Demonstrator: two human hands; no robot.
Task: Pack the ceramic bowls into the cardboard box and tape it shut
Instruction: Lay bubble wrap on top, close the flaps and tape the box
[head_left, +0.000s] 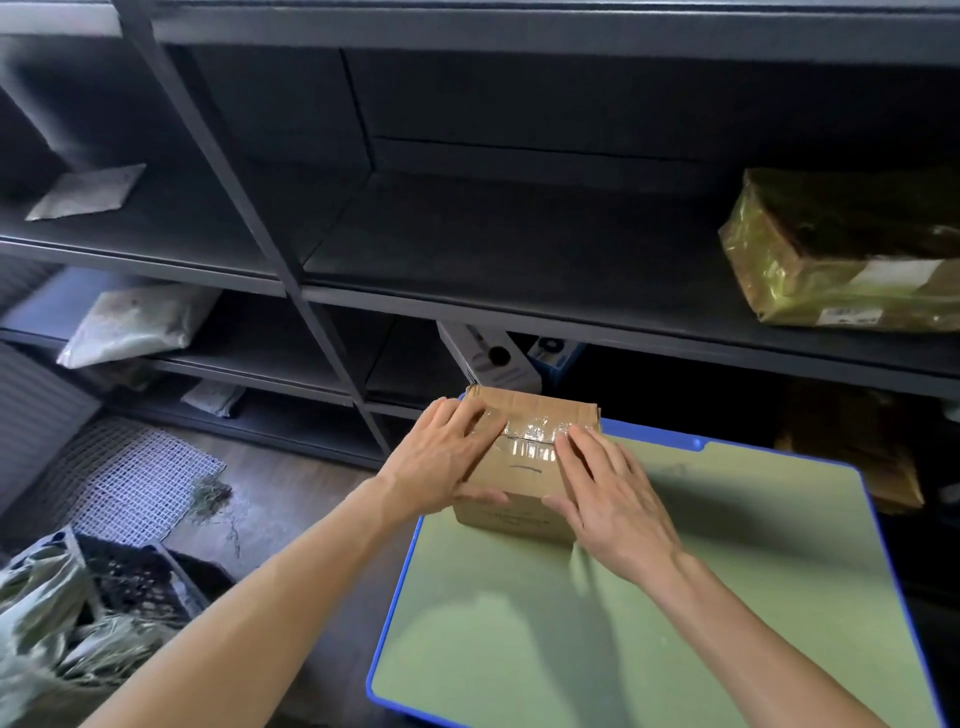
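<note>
A small closed cardboard box (522, 470) sits at the far left corner of a green mat (649, 597) with a blue rim. A strip of clear tape (535, 432) runs across the box's top seam. My left hand (441, 457) lies on the box's left side, fingers straight on the top, thumb on the near face. My right hand (613, 493) rests on the right side, straight fingers pressing the tape, thumb on the front face. No bowls are visible.
Dark metal shelving (467, 234) stands right behind the mat. A parcel wrapped in yellowish film (841, 260) lies on the right shelf, grey mailer bags (140, 322) on the left ones. Crates (130, 577) with greenish bags stand on the floor at left.
</note>
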